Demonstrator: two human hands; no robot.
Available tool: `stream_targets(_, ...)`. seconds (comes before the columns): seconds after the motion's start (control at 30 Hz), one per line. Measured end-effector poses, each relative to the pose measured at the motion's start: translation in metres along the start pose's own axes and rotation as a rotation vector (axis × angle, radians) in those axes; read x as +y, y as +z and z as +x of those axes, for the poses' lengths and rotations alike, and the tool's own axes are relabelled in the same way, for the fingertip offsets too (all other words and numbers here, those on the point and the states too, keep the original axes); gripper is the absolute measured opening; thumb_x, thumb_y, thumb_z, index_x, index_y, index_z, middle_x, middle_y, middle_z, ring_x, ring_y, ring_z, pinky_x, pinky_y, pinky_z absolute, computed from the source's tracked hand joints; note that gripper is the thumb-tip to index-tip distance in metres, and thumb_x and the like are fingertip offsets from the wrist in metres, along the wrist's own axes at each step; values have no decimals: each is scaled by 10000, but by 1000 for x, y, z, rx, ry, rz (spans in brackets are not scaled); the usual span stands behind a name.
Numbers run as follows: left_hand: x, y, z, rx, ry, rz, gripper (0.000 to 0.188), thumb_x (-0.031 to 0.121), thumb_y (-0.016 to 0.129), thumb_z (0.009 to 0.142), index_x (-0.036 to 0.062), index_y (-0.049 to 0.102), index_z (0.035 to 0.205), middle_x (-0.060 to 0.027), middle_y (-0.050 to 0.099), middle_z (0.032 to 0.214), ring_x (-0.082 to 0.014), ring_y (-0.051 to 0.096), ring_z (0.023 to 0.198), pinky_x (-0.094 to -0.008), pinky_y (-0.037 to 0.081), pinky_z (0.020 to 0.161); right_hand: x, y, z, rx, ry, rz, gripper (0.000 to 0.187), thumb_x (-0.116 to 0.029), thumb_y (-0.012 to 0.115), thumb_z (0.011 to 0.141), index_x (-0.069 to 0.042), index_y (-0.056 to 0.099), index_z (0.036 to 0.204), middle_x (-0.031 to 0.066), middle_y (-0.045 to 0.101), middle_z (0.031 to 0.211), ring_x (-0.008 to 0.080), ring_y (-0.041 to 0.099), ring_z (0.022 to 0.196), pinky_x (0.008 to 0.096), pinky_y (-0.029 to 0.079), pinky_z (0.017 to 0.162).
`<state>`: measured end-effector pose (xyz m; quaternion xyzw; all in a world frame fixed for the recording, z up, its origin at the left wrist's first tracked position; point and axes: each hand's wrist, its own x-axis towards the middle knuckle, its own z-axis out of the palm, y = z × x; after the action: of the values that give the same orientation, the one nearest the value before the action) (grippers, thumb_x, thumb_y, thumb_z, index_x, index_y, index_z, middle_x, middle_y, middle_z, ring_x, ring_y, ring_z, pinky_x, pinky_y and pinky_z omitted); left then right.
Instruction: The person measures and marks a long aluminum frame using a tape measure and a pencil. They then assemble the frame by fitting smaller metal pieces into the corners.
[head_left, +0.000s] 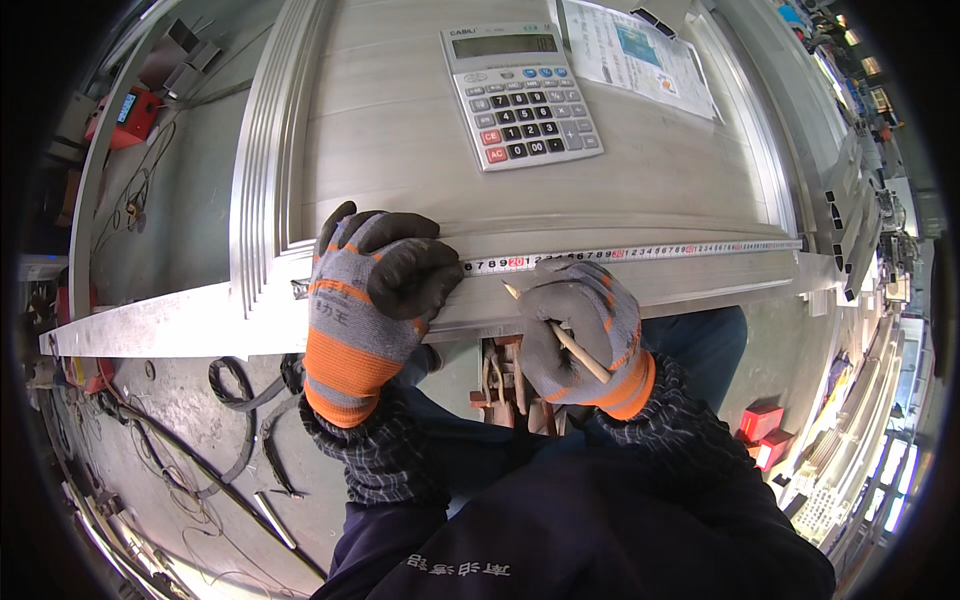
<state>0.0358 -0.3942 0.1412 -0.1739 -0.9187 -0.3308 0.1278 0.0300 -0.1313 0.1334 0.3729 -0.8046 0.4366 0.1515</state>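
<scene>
1. The left hand point(365, 300) lies flat on the tape measure point(640, 252), its gloved fingers point(410, 270) spread and pressing down. This grip closes around nothing; it seems to pin the tape's near end so that the strip stays straight along the metal bar point(200, 320).
2. The right hand point(580, 335) sits just right of the left one, its grip closed on a pencil point(560, 335). The pencil's tip points up at the tape's lower edge, close to the bar, as if ready to mark at a reading.
3. The tape runs rightward from under the left grip, flat along the bar's top face, well past the right hand.
4. Beyond both grips, farther up the table point(400, 150), a grey calculator point(520, 95) rests face up, with a printed paper sheet point(640, 55) just to its right, both within reach but apart from the hands.
</scene>
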Motion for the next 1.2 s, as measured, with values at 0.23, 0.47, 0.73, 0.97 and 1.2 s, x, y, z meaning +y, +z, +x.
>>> stream_targets(0.23,1,0,0,-2,-1,-17,185,98,877,857,81,865,1041,-136,781,1144,-329,747,1070,-471,613,947,3,4,-2,8,12,-8,310,-92,801,747,-78,684,1034,127,717,944,369,703,839,476,592,799)
stream_targets(0.47,0,-2,2,-11,35,6,186,116,878,852,89,865,1036,-138,783,1143,-330,745,1079,-473,611,949,5,7,-1,27,-4,-13,293,-104,802,767,-82,683,1034,122,711,936,358,704,830,471,594,786)
stream_targets(0.73,-4,0,0,-10,37,18,187,139,872,865,92,875,1046,-140,790,1149,-328,744,1081,-482,604,964,6,8,-2,14,-14,-35,304,-114,808,779,-81,693,1058,117,722,941,353,716,842,472,602,804)
stream_targets(0.97,-1,-1,2,-18,60,45,175,132,875,872,94,882,1042,-136,793,1148,-326,738,1078,-482,599,975,7,8,-3,10,-15,-40,325,-120,824,772,-83,695,1068,107,712,924,349,710,834,472,596,805)
stream_targets(1.2,-1,3,1,33,20,24,194,190,897,809,153,880,999,-61,802,1092,-283,739,1077,-489,547,1040,5,6,-1,-18,2,-18,345,-139,849,769,-93,692,1072,89,701,928,340,701,849,470,581,825)
